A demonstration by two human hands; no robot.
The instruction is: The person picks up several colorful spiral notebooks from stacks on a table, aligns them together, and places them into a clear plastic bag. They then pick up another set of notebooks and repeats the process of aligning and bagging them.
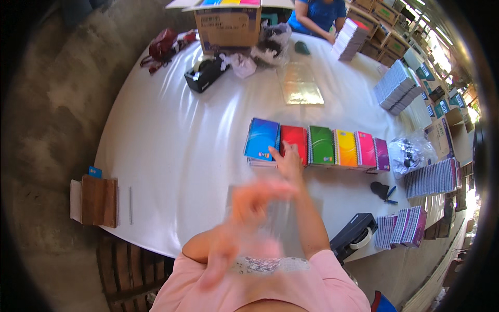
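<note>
A row of spiral notebook stacks runs across the table, led by a blue notebook (263,138), a red notebook (294,139) and a green notebook (321,144). Yellow (345,147), pink (366,150) and purple (382,154) ones continue to the right. My right hand (289,162) reaches to the near edge of the red stack, fingers spread, the thumb by the blue notebook's corner. Nearer to me, my left hand (255,200) is raised and smeared by motion, so its fingers cannot be made out. Beneath my arms lies a clear plastic sheet or bag (313,208).
Black tape dispensers stand at the back (205,75) and near right (353,236). An open carton (228,31) is at the far side. Notebook stacks (431,178) line the right edge beside blue-handled pliers (391,195). A person in blue (317,18) sits across the table.
</note>
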